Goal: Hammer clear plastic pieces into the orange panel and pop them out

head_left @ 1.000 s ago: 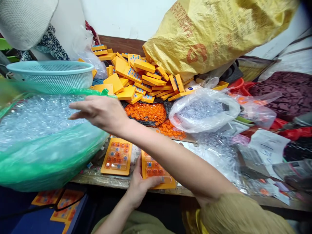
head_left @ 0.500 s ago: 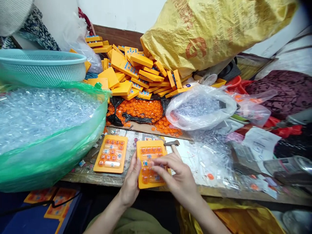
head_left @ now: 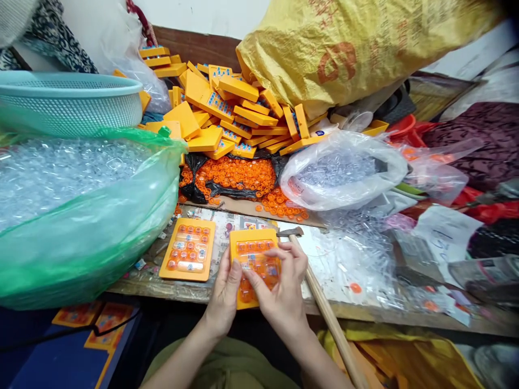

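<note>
A yellow plastic panel (head_left: 253,236) with rows of orange rings and clear caps on its face is tilted up at the table's front edge. My left hand (head_left: 222,294) grips its left edge, thumb on the face. Across the panel's right side lies my right hand (head_left: 286,294), its thumb touching the face near the middle and its fingers bent over the right part. Whether a small piece sits under these fingertips is hidden. A similar filled panel (head_left: 190,249) lies flat to the left. Just right of my right hand, a hammer (head_left: 324,302) rests with its wooden handle over the table edge.
Yellow panels (head_left: 227,111) are heaped at the back. Orange rings (head_left: 235,175) fill a black bag. Clear plastic pieces fill a green bag (head_left: 101,227) at left and a white bag (head_left: 344,170) at right. A blue basket (head_left: 73,102) stands behind; a yellow sack (head_left: 365,59) leans there.
My right hand has turned, its fingers now over the panel's right side and its thumb on the face, where thumb and fingertips were pinched together. More of the hammer handle shows.
</note>
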`<state>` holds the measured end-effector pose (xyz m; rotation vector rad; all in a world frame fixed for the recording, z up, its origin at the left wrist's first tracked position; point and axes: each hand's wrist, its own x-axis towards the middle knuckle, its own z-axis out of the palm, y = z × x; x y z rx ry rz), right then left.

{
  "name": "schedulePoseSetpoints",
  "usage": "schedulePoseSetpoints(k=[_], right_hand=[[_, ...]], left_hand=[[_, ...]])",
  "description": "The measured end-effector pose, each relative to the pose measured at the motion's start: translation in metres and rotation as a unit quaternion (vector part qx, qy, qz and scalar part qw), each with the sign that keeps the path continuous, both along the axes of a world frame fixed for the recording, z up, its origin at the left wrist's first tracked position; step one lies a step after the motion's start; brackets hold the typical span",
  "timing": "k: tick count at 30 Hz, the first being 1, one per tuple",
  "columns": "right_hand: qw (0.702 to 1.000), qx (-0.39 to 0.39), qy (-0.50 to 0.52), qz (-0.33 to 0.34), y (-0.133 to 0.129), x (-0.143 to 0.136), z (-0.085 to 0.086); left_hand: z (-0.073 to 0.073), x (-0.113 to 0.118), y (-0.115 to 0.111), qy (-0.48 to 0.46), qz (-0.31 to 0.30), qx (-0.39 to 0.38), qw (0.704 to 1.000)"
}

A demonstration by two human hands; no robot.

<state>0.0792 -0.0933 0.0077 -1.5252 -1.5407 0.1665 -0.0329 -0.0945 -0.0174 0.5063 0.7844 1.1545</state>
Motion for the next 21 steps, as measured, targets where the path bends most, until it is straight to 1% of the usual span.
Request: schedulePoseSetpoints(k=[1, 2, 3, 5, 6, 7, 8, 10, 13, 17, 19, 21], right_hand=[[0.998, -0.029, 0.051, -0.017, 0.001, 0.001, -0.002], [0.991, -0.062, 0.115, -0.016, 0.002, 0.002, -0.003], [0.978, -0.101, 0.181, 0.000, 0.003, 0.003, -0.003], [0.938, -0.176, 0.292, 0.056, 0.005, 0.004, -0.001], [0.919, -0.201, 0.329, 0.080, 0.005, 0.004, 0.001], [0.907, -0.213, 0.351, 0.092, 0.005, 0.003, 0.003], [0.904, -0.213, 0.359, 0.093, 0.005, 0.002, 0.005], [0.913, -0.189, 0.352, 0.078, 0.005, -0.002, 0.006], [0.926, -0.156, 0.341, 0.053, 0.006, -0.007, 0.003], [0.930, -0.142, 0.337, 0.028, 0.006, -0.006, -0.004], [0.919, -0.149, 0.363, 0.029, 0.005, -0.007, -0.002], [0.889, -0.179, 0.419, 0.050, 0.005, -0.012, 0.005]], left_hand=[[0.000, 0.000, 0.000, 0.003, 0.001, 0.001, 1.000], [0.000, 0.001, 0.000, 0.002, -0.001, 0.003, 1.000], [0.001, 0.001, 0.000, 0.001, -0.005, 0.005, 1.000], [0.000, 0.002, 0.000, 0.002, -0.010, 0.012, 1.000], [0.000, 0.002, 0.000, 0.010, -0.008, 0.016, 1.000], [-0.001, 0.002, -0.001, 0.025, -0.003, 0.020, 0.999], [-0.002, 0.003, -0.001, 0.046, 0.005, 0.025, 0.999], [-0.005, 0.003, -0.001, 0.102, 0.028, 0.036, 0.994], [-0.009, 0.003, -0.001, 0.175, 0.055, 0.051, 0.982], [-0.007, 0.006, -0.001, 0.212, 0.051, 0.065, 0.974], [0.000, 0.004, -0.002, 0.223, 0.050, 0.064, 0.972], [0.011, -0.004, -0.002, 0.238, 0.041, 0.058, 0.969]])
